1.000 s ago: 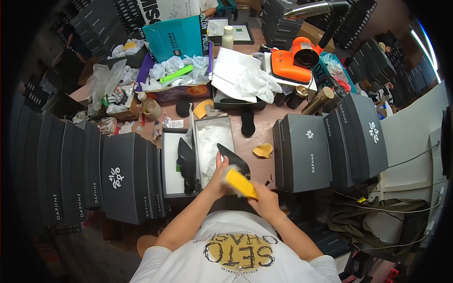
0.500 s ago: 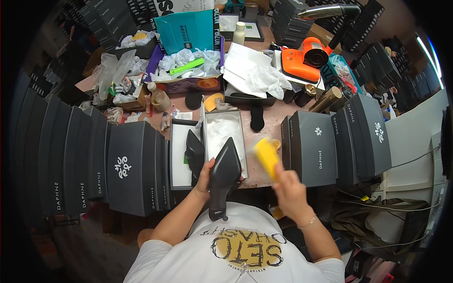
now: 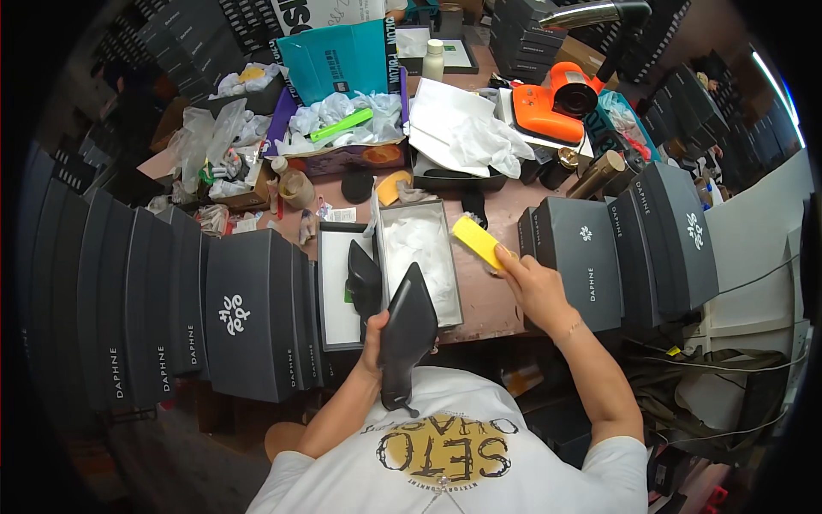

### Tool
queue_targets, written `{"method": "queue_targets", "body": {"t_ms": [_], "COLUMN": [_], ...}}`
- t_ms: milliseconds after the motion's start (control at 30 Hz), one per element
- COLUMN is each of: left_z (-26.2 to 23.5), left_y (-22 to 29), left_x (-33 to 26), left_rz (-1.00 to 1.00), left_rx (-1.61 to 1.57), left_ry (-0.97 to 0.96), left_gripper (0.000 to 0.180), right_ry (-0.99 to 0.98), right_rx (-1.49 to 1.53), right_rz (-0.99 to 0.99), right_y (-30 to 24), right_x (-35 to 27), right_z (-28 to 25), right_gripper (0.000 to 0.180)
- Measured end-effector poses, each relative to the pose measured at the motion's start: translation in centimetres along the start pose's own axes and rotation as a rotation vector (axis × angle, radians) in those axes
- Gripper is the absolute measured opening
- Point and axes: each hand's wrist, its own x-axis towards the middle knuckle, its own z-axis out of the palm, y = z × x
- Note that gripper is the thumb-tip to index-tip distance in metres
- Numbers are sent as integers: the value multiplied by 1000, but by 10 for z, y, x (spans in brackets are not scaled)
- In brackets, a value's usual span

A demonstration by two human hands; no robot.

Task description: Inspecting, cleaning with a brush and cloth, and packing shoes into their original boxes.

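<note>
A black pointed-toe shoe [image 3: 411, 310] with a thin heel is gripped by my left hand [image 3: 371, 344], its sole facing up and its toe pointing away from me. My right hand [image 3: 536, 289] is closed on a yellow oblong block [image 3: 476, 241], held over the table to the right of the shoe and apart from it. Whether the block is a sponge or a brush, I cannot tell. A second black shoe [image 3: 365, 276] lies in the white-lined box part [image 3: 336, 317] on the left. Beside it sits an open shoe box [image 3: 453, 272] filled with white tissue.
Dark grey shoe boxes stand in rows at the left [image 3: 257, 317] and right [image 3: 580, 257]. Behind are a purple box [image 3: 276, 128] of crumpled paper, a green-handled tool [image 3: 342, 124], white sheets [image 3: 454, 124], a bottle [image 3: 296, 186] and an orange machine [image 3: 548, 114].
The yellow block, blurred and tilted more steeply before, is now sharper and lies flatter in my right hand. My left hand keeps hold of the shoe. The whole view has shifted slightly.
</note>
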Motion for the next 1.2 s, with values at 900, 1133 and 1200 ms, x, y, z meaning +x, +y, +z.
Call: {"method": "queue_targets", "body": {"t_ms": [900,1133,1200], "left_z": [-20,-20,-14], "left_y": [59,94,92], "left_x": [60,54,59], "left_rz": [153,325,357], "left_rx": [-137,-200,-209], "left_ry": [153,360,423], "left_gripper": [63,61,61], "right_ry": [-126,-221,-103], "right_rx": [333,456,570], "right_rz": [-153,220,143], "right_y": [-92,-50,-66], "right_x": [10,-84,-59], "right_z": [5,20,9], "right_gripper": [45,42,41]}}
